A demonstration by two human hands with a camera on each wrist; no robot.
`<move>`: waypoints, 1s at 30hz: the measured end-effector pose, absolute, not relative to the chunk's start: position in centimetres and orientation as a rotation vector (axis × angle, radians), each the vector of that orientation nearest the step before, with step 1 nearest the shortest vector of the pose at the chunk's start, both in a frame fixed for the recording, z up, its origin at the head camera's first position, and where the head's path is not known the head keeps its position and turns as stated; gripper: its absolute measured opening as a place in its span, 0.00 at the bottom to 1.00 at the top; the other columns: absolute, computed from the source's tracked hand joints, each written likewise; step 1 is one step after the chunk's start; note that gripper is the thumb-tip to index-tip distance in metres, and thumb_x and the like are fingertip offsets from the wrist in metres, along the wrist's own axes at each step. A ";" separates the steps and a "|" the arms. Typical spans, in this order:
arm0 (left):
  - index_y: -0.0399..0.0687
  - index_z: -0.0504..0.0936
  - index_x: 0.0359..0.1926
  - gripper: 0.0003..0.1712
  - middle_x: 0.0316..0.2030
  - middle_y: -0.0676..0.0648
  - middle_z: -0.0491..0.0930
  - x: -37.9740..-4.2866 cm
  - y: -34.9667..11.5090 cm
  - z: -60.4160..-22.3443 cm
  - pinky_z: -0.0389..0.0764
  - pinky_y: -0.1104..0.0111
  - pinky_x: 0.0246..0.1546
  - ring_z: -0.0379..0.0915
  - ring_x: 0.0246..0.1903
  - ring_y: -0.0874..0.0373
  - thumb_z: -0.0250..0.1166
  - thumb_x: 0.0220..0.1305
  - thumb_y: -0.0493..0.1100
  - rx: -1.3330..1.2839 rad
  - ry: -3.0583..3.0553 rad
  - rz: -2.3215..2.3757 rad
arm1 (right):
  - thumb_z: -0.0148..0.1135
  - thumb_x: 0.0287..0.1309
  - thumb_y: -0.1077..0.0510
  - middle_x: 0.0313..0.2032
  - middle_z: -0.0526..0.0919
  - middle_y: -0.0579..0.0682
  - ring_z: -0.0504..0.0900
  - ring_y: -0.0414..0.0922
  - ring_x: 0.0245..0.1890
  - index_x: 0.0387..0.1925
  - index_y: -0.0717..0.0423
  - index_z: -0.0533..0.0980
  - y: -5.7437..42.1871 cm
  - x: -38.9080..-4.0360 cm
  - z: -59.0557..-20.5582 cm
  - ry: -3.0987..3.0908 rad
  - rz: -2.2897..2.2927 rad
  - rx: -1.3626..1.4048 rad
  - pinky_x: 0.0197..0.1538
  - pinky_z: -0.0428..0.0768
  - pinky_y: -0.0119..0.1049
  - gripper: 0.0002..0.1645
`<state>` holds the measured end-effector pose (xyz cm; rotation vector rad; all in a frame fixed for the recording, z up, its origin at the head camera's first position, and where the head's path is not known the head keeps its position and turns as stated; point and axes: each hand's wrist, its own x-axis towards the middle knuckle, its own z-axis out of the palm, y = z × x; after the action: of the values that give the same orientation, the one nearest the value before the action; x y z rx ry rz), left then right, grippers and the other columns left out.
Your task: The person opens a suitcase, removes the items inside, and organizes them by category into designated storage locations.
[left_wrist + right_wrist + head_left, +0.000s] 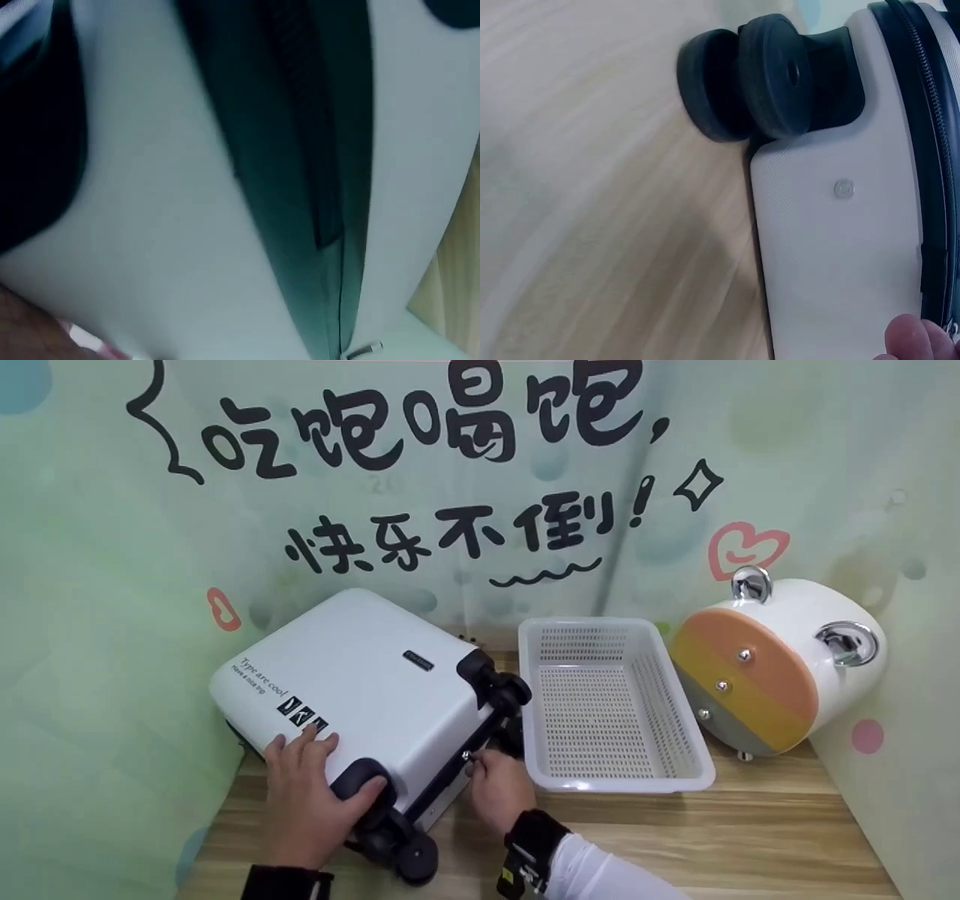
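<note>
Zipper-working step, apparently: the right hand [502, 791] pinches the zipper pull [466, 755] of a white hard-shell suitcase [367, 660] left of the perforated basket [592, 720], the left hand [304, 791] resting on it unclenched; next likely calls for drawing the pull along.

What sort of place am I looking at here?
Probably a small staged work booth: a pale green printed backdrop with black Chinese lettering stands around a wood-grain surface bearing a white hard-shell suitcase and a white perforated plastic basket.

Left hand [306, 802]: fingers [300, 747] spread, thumb [367, 797] out; right hand [501, 792]: fingers curled, pinching.
</note>
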<state>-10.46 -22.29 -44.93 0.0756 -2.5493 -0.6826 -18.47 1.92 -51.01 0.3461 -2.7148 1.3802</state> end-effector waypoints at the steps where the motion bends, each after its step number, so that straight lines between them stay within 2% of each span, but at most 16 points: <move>1: 0.38 0.74 0.58 0.50 0.64 0.33 0.64 -10.6 -21.9 -45.0 0.55 0.37 0.62 0.43 0.68 0.32 0.72 0.45 0.71 0.099 -2.553 -0.672 | 0.53 0.66 0.64 0.31 0.85 0.44 0.82 0.41 0.33 0.44 0.60 0.83 1.9 -18.7 -50.9 -2.715 1.384 0.322 0.39 0.80 0.41 0.14; 6: 0.37 0.74 0.57 0.50 0.64 0.31 0.64 -11.4 -19.5 -45.3 0.46 0.39 0.65 0.42 0.69 0.32 0.71 0.46 0.71 0.201 -2.535 -0.640 | 0.53 0.66 0.65 0.32 0.86 0.47 0.83 0.44 0.33 0.45 0.61 0.83 2.1 -19.3 -50.9 -2.715 1.350 0.254 0.40 0.80 0.42 0.14; 12: 0.35 0.73 0.56 0.47 0.65 0.29 0.61 -11.7 -17.7 -45.2 0.41 0.39 0.66 0.40 0.69 0.30 0.72 0.48 0.68 0.274 -2.482 -0.677 | 0.52 0.66 0.65 0.33 0.86 0.46 0.81 0.41 0.31 0.46 0.60 0.83 2.1 -18.8 -51.2 -2.717 1.364 0.301 0.37 0.80 0.40 0.14; 17: 0.39 0.67 0.66 0.55 0.72 0.33 0.51 -11.2 -19.0 -44.8 0.35 0.35 0.65 0.29 0.72 0.32 0.66 0.51 0.74 0.131 -2.620 -0.735 | 0.52 0.66 0.65 0.33 0.87 0.47 0.83 0.43 0.34 0.47 0.62 0.82 1.9 -18.8 -51.5 -2.697 1.362 0.317 0.40 0.81 0.41 0.15; 22: 0.52 0.61 0.74 0.64 0.75 0.38 0.48 -10.8 -23.7 -44.1 0.31 0.32 0.62 0.28 0.72 0.33 0.71 0.41 0.76 -0.218 -2.765 -0.705 | 0.51 0.67 0.65 0.33 0.87 0.47 0.84 0.42 0.34 0.49 0.62 0.82 1.8 -18.9 -51.6 -2.705 1.376 0.314 0.40 0.80 0.40 0.16; 26: 0.60 0.61 0.75 0.69 0.75 0.40 0.50 -11.4 -26.4 -43.8 0.29 0.32 0.62 0.29 0.72 0.32 0.73 0.31 0.77 -0.277 -2.818 -0.605 | 0.50 0.68 0.64 0.33 0.87 0.48 0.83 0.42 0.33 0.49 0.61 0.82 2.0 -18.9 -51.6 -2.718 1.353 0.323 0.39 0.80 0.40 0.16; 30: 0.61 0.64 0.73 0.69 0.73 0.42 0.54 -12.2 -26.9 -44.2 0.33 0.31 0.62 0.35 0.71 0.32 0.71 0.27 0.81 -0.296 -2.791 -0.522 | 0.51 0.68 0.64 0.33 0.87 0.47 0.84 0.42 0.34 0.50 0.60 0.82 2.5 -18.9 -51.6 -2.715 1.321 0.342 0.41 0.81 0.41 0.16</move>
<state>-12.17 -26.88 -44.17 -0.2964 -2.7912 -0.5217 -18.92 2.46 -51.59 0.3420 -2.7151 1.3206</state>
